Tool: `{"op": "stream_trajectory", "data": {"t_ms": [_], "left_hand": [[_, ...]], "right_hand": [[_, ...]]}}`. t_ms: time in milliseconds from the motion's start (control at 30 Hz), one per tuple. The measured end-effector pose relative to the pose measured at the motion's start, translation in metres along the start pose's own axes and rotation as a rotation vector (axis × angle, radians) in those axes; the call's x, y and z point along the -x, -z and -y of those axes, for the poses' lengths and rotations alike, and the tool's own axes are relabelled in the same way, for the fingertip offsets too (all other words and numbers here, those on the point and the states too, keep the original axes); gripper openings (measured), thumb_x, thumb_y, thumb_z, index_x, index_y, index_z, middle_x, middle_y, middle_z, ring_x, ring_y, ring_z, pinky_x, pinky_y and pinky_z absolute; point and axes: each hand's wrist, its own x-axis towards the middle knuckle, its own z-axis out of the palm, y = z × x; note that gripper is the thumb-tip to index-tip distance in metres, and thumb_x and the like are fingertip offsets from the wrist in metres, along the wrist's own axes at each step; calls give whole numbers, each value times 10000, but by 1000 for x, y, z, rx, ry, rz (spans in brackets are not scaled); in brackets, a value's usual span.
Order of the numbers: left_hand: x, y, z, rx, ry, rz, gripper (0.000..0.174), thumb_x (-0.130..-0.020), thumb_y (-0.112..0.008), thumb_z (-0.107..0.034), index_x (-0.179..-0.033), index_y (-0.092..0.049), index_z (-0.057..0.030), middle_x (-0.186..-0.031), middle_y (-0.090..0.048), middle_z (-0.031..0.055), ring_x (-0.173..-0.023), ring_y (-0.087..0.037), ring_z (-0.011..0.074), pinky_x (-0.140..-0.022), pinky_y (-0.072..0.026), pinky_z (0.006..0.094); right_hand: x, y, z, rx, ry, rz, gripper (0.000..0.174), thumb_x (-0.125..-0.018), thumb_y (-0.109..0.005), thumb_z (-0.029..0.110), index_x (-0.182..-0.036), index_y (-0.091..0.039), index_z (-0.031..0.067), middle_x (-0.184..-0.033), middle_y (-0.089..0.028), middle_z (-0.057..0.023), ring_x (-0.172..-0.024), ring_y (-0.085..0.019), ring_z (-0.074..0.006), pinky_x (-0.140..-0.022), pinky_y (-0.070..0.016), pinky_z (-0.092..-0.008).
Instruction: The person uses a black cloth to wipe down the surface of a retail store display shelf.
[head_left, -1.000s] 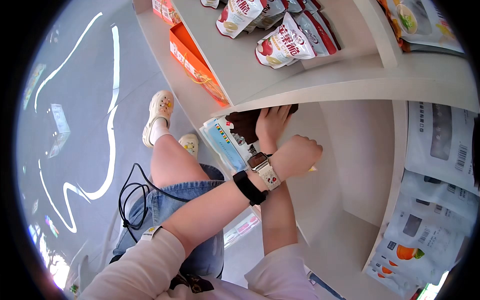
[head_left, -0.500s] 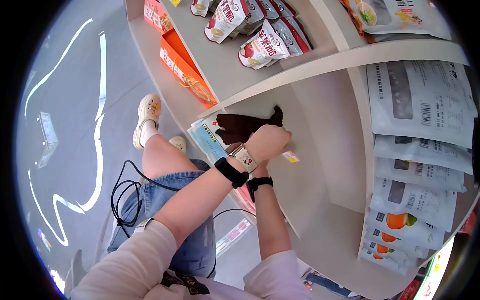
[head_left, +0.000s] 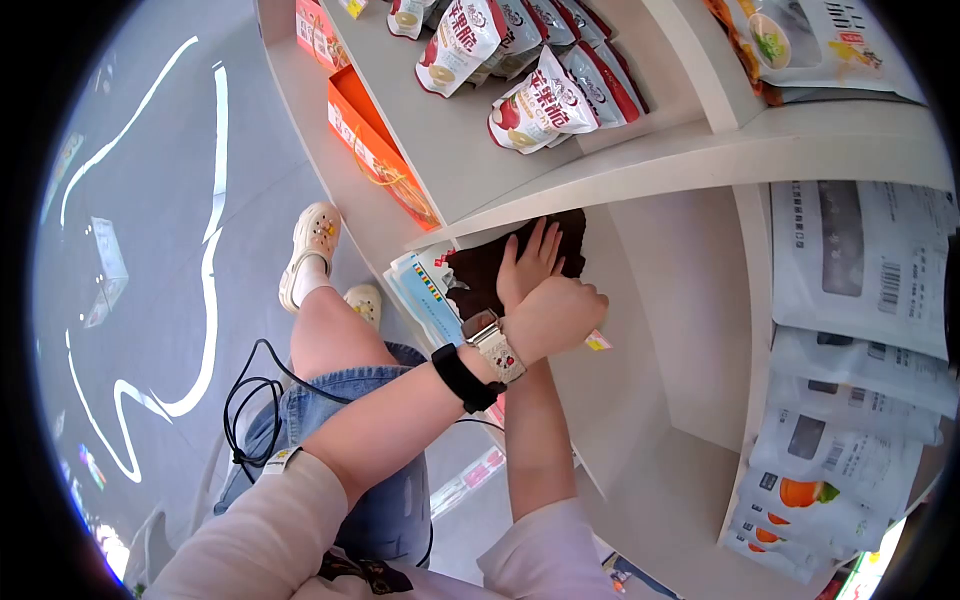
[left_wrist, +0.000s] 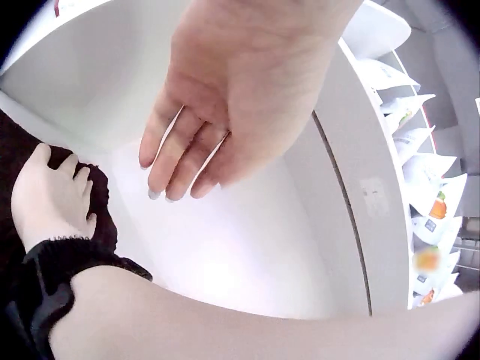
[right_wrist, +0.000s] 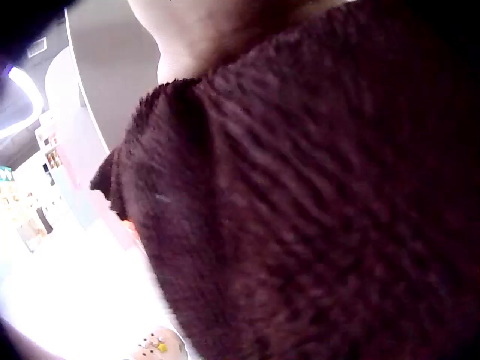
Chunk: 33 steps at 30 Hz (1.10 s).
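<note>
A dark brown plush cloth (head_left: 478, 272) lies on the lower shelf (head_left: 640, 400), partly over a light-blue printed packet (head_left: 425, 298). My right hand (head_left: 532, 262) rests on the cloth with its fingers spread. Brown pile fills most of the right wrist view, where only a strip of skin shows above the cloth (right_wrist: 322, 187). My left arm crosses over the right one. Nothing is in my left hand (left_wrist: 225, 112), whose fingers hang down nearly straight over the shelf in the left wrist view; in the head view its back hides them.
A yellow-and-white price tag (head_left: 598, 341) shows beside my left hand. Apple crisp pouches (head_left: 540, 105) stand on the shelf above, near an orange gift box (head_left: 380, 150). Grey printed bags (head_left: 840, 400) fill the compartment to the right, behind a divider (head_left: 752, 330).
Half a second ago my left hand hid most of the right one, pulled nearer to me. Now the right hand reaches farther out across the cloth, whose far end is spread wider.
</note>
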Motion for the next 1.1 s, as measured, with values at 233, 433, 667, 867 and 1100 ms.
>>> {"op": "stream_trajectory", "data": {"t_ms": [233,433,667,867,1100], "left_hand": [[-3,-19,0,94,-51,-232,87,-684,-576,-111,-648,-541,-40,-612,-558,85,-585,-586,228,-525,-457,318],[-2,-22,-5,77,-40,-192,120,-678,-605,-155,-628,-553,-60,-607,-553,66,-577,-580,211,-525,-455,310],[-2,-25,0,14,-41,-217,84,-674,-589,-127,-634,-555,-62,-612,-557,63,-563,-574,205,-517,-450,301],[-4,-26,1,92,-15,-177,116,-716,-567,-134,-651,-533,-44,-624,-548,89,-596,-578,227,-549,-454,329],[-5,-27,-1,77,-16,-161,118,-718,-562,-129,-649,-529,-39,-618,-545,91,-590,-576,231,-540,-454,334]], "right_hand": [[-28,-4,-15,-93,56,101,519,-885,-367,386,-1313,-361,94,-1441,-180,-111,-1333,-147,-255,-1057,-122,-459],[-21,-6,-13,-105,172,-317,339,-800,-537,205,-1098,-529,42,-1181,-469,-133,-1100,-428,-301,-941,-319,-447],[-24,-8,-14,-232,275,-216,336,-778,-545,179,-1072,-516,20,-1117,-516,-141,-1046,-465,-313,-917,-341,-427],[-27,-12,-12,-141,144,-247,417,-791,-525,217,-1165,-473,38,-1225,-449,-145,-1159,-398,-303,-955,-313,-426],[-25,-9,-14,-226,303,-226,347,-809,-525,226,-1109,-530,51,-1149,-523,-112,-1115,-443,-298,-959,-311,-433]]}}
